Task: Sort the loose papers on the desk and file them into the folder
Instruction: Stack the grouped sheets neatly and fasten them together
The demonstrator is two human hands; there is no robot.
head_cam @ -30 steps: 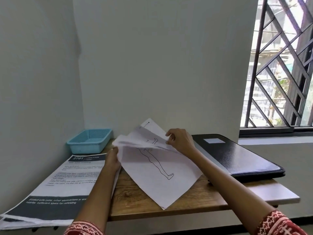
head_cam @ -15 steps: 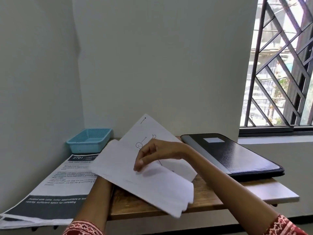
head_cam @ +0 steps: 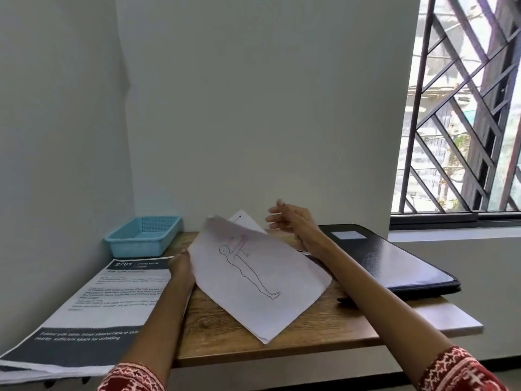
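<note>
A stack of white sheets (head_cam: 262, 289), the top one bearing an outline drawing of a human figure, lies tilted over the middle of the wooden desk (head_cam: 310, 334). My left hand (head_cam: 181, 266) holds the stack at its left edge, fingers hidden behind the paper. My right hand (head_cam: 290, 221) hovers above the stack's far corner with fingers spread, holding nothing. The top sheet's far end is blurred and slightly lifted. The black folder (head_cam: 389, 258) lies closed on the desk to the right, with a white label on its cover.
A large printed sheet (head_cam: 93, 311) with dark bands hangs over the desk's left side. A light blue plastic basket (head_cam: 143, 238) sits at the back left corner by the wall. A barred window (head_cam: 462, 108) is to the right.
My right hand flipped a sheet across the stack, then let go and rose to the far right. The figure drawing now lies on top, and the stack has settled lower.
</note>
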